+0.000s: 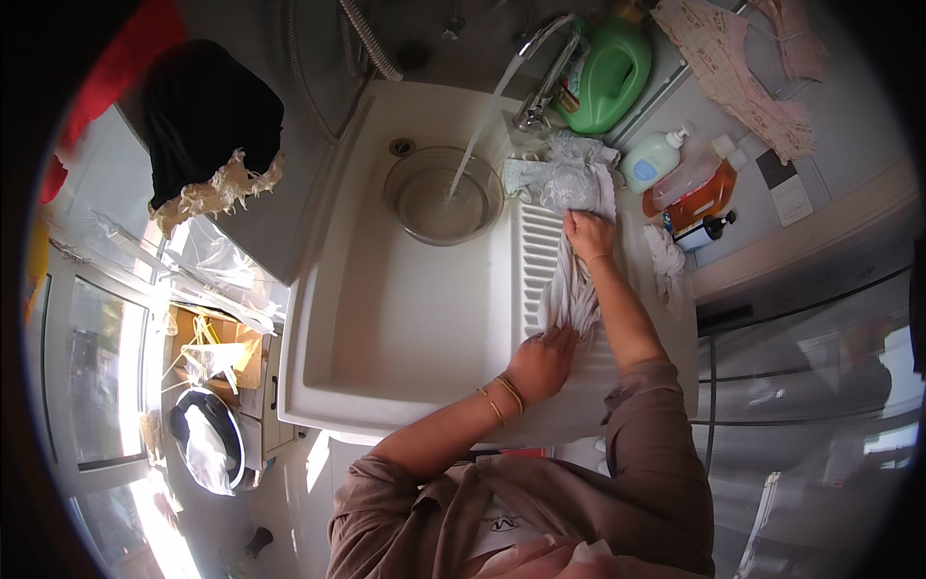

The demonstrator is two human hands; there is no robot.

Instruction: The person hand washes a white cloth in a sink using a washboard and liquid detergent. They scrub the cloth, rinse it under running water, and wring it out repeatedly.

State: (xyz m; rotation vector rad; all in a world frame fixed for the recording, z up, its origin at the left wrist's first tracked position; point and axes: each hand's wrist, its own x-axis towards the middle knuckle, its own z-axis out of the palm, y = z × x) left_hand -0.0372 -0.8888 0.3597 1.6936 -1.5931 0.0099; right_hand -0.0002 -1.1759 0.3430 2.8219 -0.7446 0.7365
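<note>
A pale wet cloth garment (pixel 566 289) is stretched lengthwise over the ribbed washboard (pixel 534 239) built into the right side of the white laundry sink (pixel 405 326). My left hand (pixel 544 362), with gold-coloured bracelets at its wrist, grips the end of the cloth nearest me. At the far end, my right hand (pixel 589 235) is closed on the cloth. Just beyond it lies a bunched lace-trimmed light garment (pixel 575 177). Water runs from a chrome faucet (pixel 534 112) into a clear bowl (pixel 443 199) in the basin; the bowl holds cloudy water.
Behind the washboard stand a green detergent jug (pixel 608 72), a pale green pump bottle (pixel 655 159) and an orange liquid bottle (pixel 698 192). A twisted white cloth (pixel 664 257) lies on the right ledge. Black clothing (pixel 213 123) hangs at upper left. A laundry basket (pixel 242 449) stands lower left.
</note>
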